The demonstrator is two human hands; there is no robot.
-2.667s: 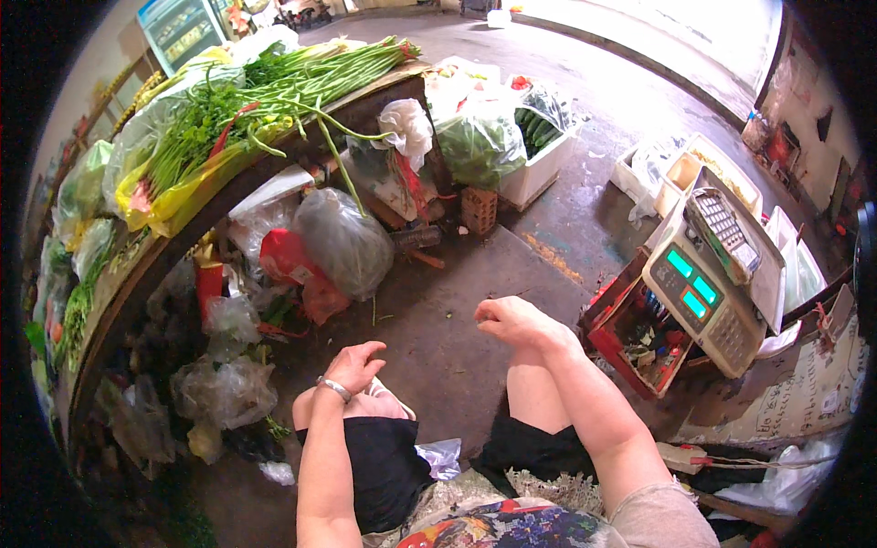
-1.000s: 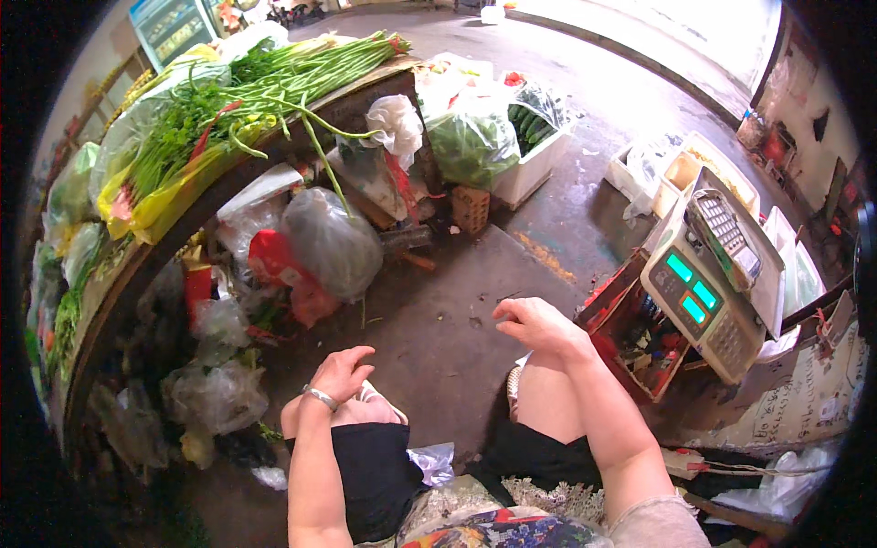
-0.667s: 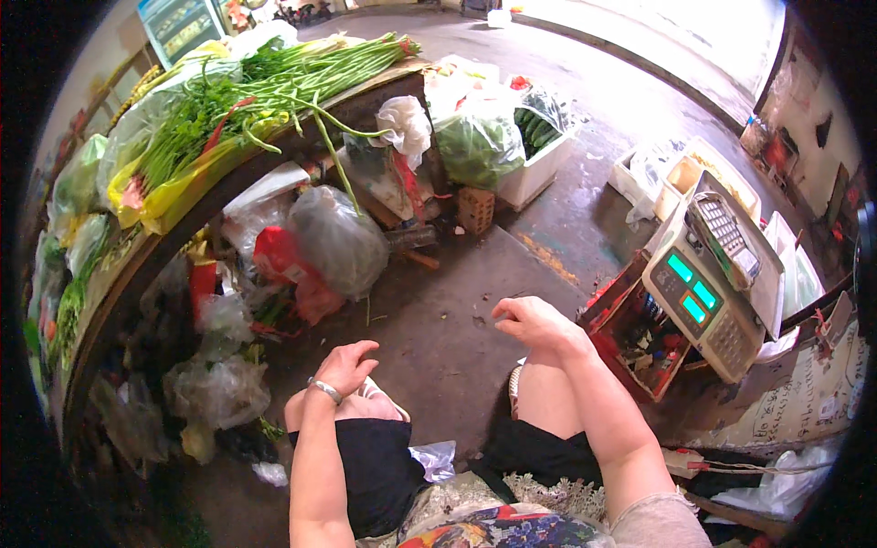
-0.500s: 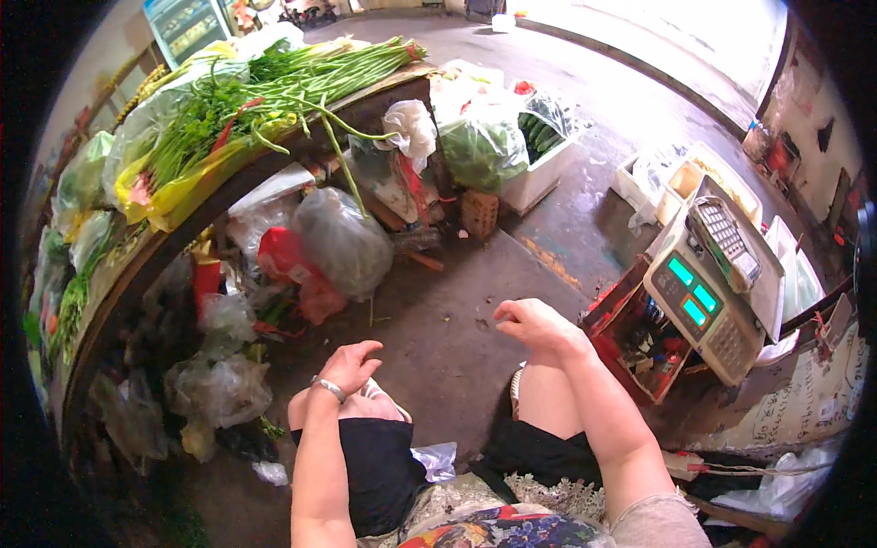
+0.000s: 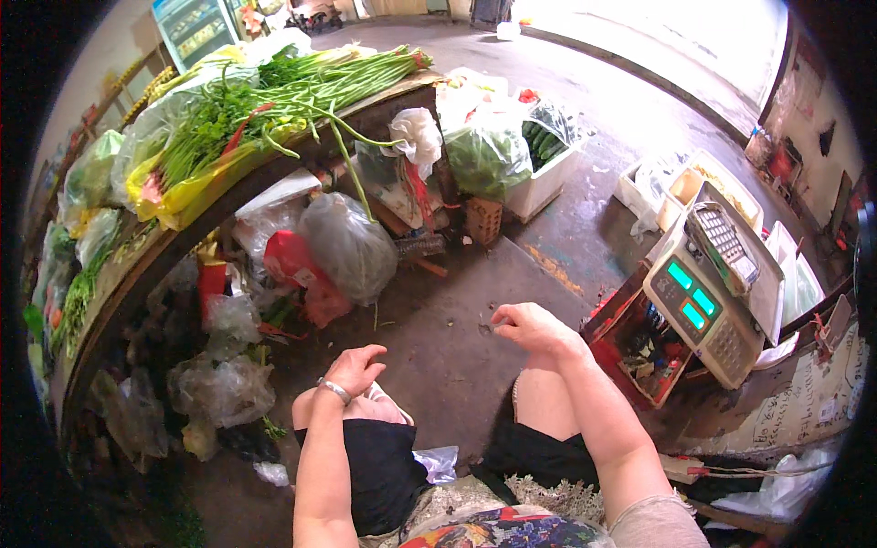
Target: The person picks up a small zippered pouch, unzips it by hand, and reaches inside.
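– Grey, damp concrete floor (image 5: pixel 438 365) lies left of the grey electronic weighing scale with green displays (image 5: pixel 703 297). Is that where your right hand (image 5: pixel 532 327) is?

– Yes. It is stretched out left of the scale, above the knee, with its fingertips drawn together over the small dark scraps (image 5: pixel 484 327) on the floor.

– Is anything pinched in it?

– I cannot tell; the fingers are bunched, but what sits between them is too small to see.

– And your left hand (image 5: pixel 354 367)?

– Further left of the scale, with a thin silver bracelet (image 5: pixel 333 390) at the wrist. It is loosely open, holds nothing, and hovers just over the other knee.

– Any advice?

– My judgement: work with the fingertips only, and look straight down at the scraps, since they barely stand out from the wet concrete. Let your left hand rest on the knee to steady you. Mind the red open crate (image 5: pixel 639 352) under the scale, just beside your right forearm, and the clear bulging plastic bag (image 5: pixel 352 247) well to the scale's left.
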